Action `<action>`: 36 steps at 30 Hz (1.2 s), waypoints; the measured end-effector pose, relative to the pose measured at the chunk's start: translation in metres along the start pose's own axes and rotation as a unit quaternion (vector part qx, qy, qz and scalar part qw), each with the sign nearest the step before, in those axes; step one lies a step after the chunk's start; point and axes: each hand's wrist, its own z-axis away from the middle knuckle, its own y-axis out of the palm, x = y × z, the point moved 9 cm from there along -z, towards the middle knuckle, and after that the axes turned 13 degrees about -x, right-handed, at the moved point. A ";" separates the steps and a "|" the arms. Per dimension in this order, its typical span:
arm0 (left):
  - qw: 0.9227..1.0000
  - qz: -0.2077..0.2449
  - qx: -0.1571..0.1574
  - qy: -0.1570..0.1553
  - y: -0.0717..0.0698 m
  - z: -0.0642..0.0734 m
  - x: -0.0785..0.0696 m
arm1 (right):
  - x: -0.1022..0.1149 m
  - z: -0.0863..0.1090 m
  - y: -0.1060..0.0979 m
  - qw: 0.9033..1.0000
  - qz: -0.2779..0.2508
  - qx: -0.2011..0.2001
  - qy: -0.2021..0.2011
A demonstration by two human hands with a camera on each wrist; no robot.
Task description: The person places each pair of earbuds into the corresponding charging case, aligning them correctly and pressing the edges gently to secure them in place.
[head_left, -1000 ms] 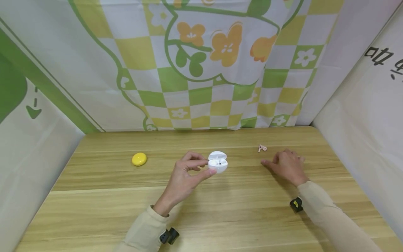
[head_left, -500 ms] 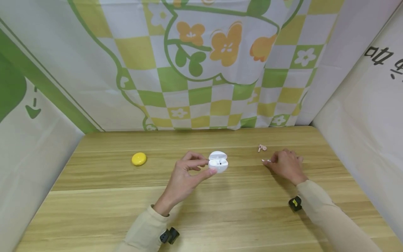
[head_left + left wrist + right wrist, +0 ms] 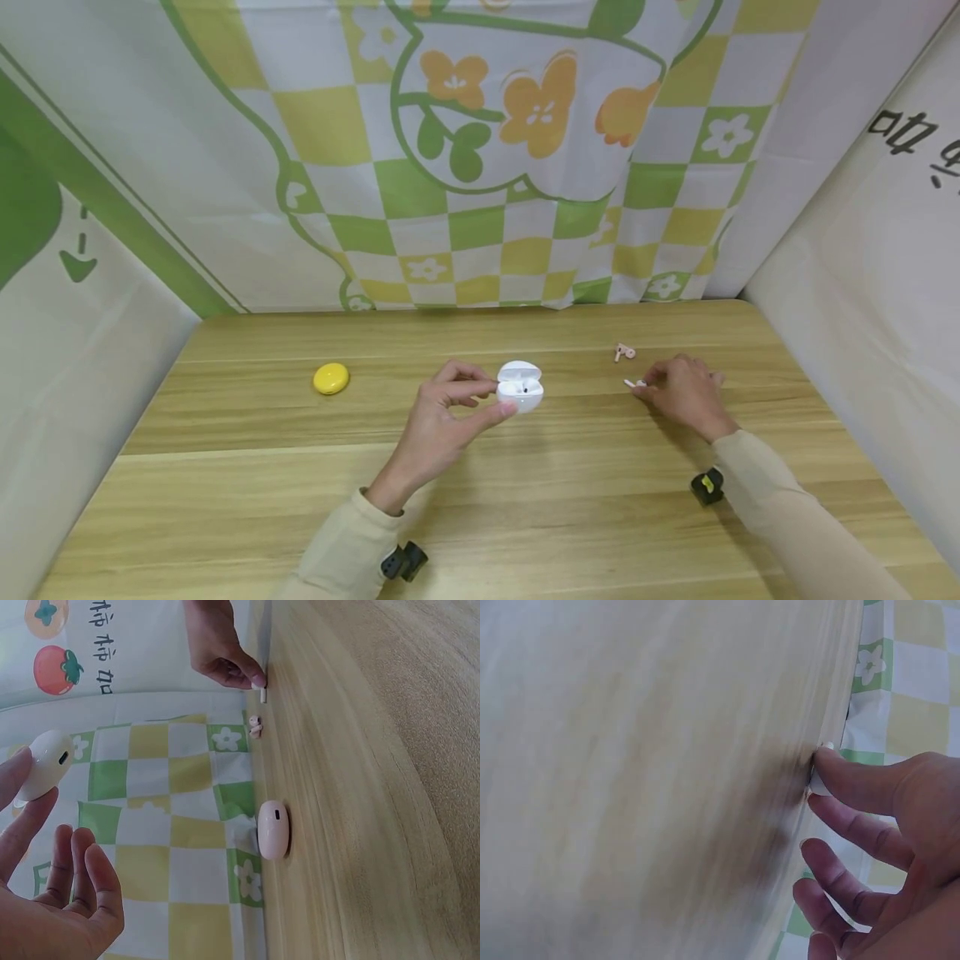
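My left hand (image 3: 438, 421) holds a white earbud case (image 3: 520, 400) between thumb and fingers, raised over the table with its lid flipped up. A small dark spot shows inside it. At the right, my right hand (image 3: 686, 398) is low at the tabletop. Its thumb and index finger pinch a white earbud (image 3: 632, 383), whose stem sticks out to the left; in the right wrist view the thumb covers most of the white earbud (image 3: 820, 783). A pair of pink earbuds (image 3: 625, 352) lies just behind that hand.
A glossy yellow round case (image 3: 332, 379) lies at the left of the wooden table (image 3: 225, 500). The left wrist view shows a pink earbud case (image 3: 274, 830) near the back edge; the white case hides it in the head view. A checked cloth (image 3: 480, 225) hangs behind.
The white earbud has come into sight at my right fingertips, which have drawn slightly back to the right. The left hand and the white case have stayed almost still.
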 end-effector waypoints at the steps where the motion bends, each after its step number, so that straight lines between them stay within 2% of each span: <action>1: 1.000 0.000 0.000 -0.001 0.000 0.000 0.000 | 0.000 0.000 0.000 1.000 -0.001 -0.001 -0.002; 10: 1.000 0.000 0.001 -0.003 0.000 0.000 0.001 | 0.005 0.001 -0.006 1.000 -0.030 -0.003 -0.007; 15: 1.000 0.001 0.003 0.000 0.001 0.001 0.001 | 0.017 0.003 -0.011 0.998 -0.036 -0.011 -0.043; 25: 1.000 0.000 0.003 0.000 0.002 0.002 0.001 | 0.059 0.007 -0.030 0.993 -0.069 -0.014 -0.098; 36: 1.000 0.000 0.002 0.002 0.002 0.003 0.003 | 0.120 0.017 -0.060 0.975 -0.128 -0.023 -0.181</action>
